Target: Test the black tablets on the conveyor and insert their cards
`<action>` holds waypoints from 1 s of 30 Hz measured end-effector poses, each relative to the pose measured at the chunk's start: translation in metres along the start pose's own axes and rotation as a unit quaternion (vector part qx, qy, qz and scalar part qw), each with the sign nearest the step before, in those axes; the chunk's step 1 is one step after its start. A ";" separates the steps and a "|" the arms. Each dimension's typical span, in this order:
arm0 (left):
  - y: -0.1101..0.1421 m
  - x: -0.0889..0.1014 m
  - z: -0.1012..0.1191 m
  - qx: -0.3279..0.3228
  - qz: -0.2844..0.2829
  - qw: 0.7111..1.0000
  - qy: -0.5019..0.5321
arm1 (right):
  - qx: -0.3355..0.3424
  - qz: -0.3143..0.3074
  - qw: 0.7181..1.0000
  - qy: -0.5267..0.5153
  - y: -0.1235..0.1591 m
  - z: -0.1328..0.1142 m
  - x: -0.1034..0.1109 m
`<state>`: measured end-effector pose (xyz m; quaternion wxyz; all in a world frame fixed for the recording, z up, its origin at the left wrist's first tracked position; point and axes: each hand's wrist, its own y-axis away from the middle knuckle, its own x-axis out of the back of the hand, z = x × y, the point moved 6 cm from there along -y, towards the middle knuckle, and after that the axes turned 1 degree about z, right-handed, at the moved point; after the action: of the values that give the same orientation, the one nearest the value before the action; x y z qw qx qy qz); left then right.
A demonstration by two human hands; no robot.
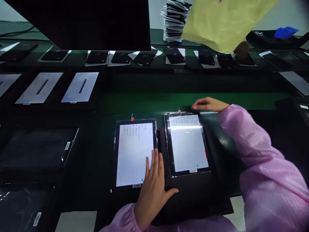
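Two lit tablets lie side by side on the dark bench. My left hand point(154, 182) is open, palm down, with its fingers over the lower right edge of the left tablet point(132, 151) and the thumb spread to the right. At the upper right corner of the right tablet point(188, 146) is my right hand point(209, 104), its fingers drawn together and pointing left. Whatever its fingertips hold, if anything, is too small to make out. Both screens show lists of text, and clear film covers the tablets. A small orange tab point(132, 119) and a pink tab point(179, 111) stick out at their top edges.
A dark tablet point(36, 148) and another dark tablet point(24, 206) lie at left, with lit tablets point(80, 87) behind. Several black phones point(175, 55) rest on white sheets along the back ledge. A monitor point(84, 22) and a yellow sheet point(224, 25) hang overhead.
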<state>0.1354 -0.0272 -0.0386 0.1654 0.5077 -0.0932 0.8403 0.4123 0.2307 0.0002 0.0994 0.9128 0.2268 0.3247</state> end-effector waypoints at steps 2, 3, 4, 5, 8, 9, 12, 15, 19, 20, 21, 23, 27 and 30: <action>-0.011 -0.019 0.020 -0.019 -0.016 1.000 -0.006 | 0.018 -0.042 0.998 -0.042 -0.004 0.006 -0.022; -0.013 -0.026 0.026 -0.018 -0.013 1.000 -0.015 | 0.028 -0.054 0.997 -0.055 -0.010 0.005 -0.033; -0.015 -0.030 0.029 -0.012 -0.005 1.000 -0.025 | 0.036 -0.063 0.995 -0.066 -0.017 0.003 -0.041; -0.015 -0.032 0.030 -0.005 0.003 0.999 -0.033 | 0.043 -0.073 0.993 -0.078 -0.025 0.001 -0.048; -0.014 -0.033 0.027 0.011 0.022 0.999 -0.037 | 0.057 -0.107 0.986 -0.111 -0.044 -0.005 -0.059; -0.014 -0.032 0.025 0.015 0.024 0.999 -0.034 | 0.060 -0.118 0.984 -0.118 -0.048 -0.006 -0.061; -0.015 -0.031 0.022 0.022 0.031 0.999 -0.030 | 0.067 -0.140 0.979 -0.135 -0.053 -0.006 -0.066; -0.015 -0.033 0.021 0.035 0.032 0.999 -0.025 | 0.074 -0.144 0.976 -0.146 -0.053 -0.006 -0.069; -0.013 -0.037 0.019 0.067 0.017 0.998 -0.014 | 0.073 -0.148 0.975 -0.147 -0.051 -0.007 -0.072; -0.013 -0.037 0.019 0.071 0.014 0.997 -0.011 | 0.070 -0.148 0.975 -0.147 -0.050 -0.006 -0.071; -0.013 -0.038 0.019 0.072 0.013 0.997 -0.008 | 0.065 -0.147 0.976 -0.148 -0.049 -0.006 -0.071; -0.013 -0.037 0.019 0.066 0.013 0.998 -0.005 | 0.053 -0.142 0.977 -0.151 -0.048 -0.004 -0.070; -0.014 -0.036 0.020 0.042 0.020 0.999 -0.002 | 0.025 -0.127 0.979 -0.155 -0.046 -0.002 -0.069; -0.015 -0.036 0.022 0.027 0.023 0.999 -0.004 | 0.013 -0.115 0.982 -0.151 -0.045 -0.004 -0.068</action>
<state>0.1746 -0.0271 -0.0605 0.1316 0.5129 -0.0830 0.8442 0.3475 0.2374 -0.0485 0.1576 0.9202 0.3170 0.1669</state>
